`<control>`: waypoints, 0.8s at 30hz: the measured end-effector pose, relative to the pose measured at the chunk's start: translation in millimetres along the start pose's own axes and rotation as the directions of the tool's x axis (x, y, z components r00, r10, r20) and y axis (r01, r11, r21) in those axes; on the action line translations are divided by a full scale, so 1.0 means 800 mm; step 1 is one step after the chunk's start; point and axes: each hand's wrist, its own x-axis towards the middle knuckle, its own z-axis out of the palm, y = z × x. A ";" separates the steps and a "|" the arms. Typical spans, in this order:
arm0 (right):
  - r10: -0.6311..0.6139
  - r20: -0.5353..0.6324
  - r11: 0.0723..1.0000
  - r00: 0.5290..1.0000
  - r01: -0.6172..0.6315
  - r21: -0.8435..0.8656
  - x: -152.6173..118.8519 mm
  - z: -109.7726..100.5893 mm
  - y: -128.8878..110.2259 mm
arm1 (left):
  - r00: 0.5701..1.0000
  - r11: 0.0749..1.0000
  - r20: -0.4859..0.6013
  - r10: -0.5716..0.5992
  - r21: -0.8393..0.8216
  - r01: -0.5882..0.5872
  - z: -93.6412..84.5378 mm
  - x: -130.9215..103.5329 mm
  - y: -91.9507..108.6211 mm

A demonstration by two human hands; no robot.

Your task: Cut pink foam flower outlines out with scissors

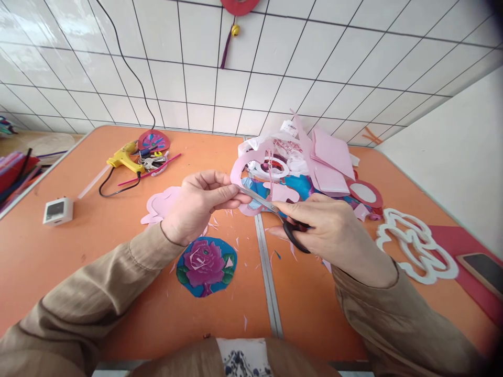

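My left hand (210,196) pinches a curved strip of pink sheet (240,166), cut to a wavy outline, above the orange table. In my right hand (330,228) is a pair of scissors (295,238) with black handles; their blades reach left to the strip beside my left fingertips. Below my hands lies a round blue cutout with a purple flower (207,264), a few pink scraps on top. A pink cloud-like cutout (163,204) lies partly under my left wrist.
On the left are a yellow glue gun (124,159), keys (151,161) and a white cube-shaped device (58,211). Folded pink sheets (328,159) and a plastic bag (293,152) lie at the back. White cloud-shaped frames (418,246) and a phone (481,269) are at right.
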 end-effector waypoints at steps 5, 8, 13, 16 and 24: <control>-0.004 0.006 1.000 1.000 0.004 0.005 0.000 0.001 0.000 | 1.000 1.000 -0.016 -0.019 -0.019 0.019 0.000 -0.001 -0.001; -0.009 -0.005 1.000 1.000 0.009 0.008 0.000 0.001 0.000 | 1.000 1.000 -0.008 -0.017 -0.027 0.017 0.000 -0.001 -0.001; -0.004 -0.008 1.000 1.000 0.004 -0.003 0.001 0.001 -0.001 | 1.000 0.999 0.009 0.023 0.034 -0.023 0.002 -0.001 0.000; 0.009 -0.010 1.000 1.000 -0.009 -0.006 0.001 0.001 -0.001 | 0.999 0.996 -0.007 0.047 0.081 -0.046 0.003 -0.002 -0.001; 0.013 -0.012 1.000 1.000 -0.013 0.002 -0.002 0.003 0.000 | 0.995 0.982 -0.046 0.084 0.175 -0.075 0.002 -0.003 -0.002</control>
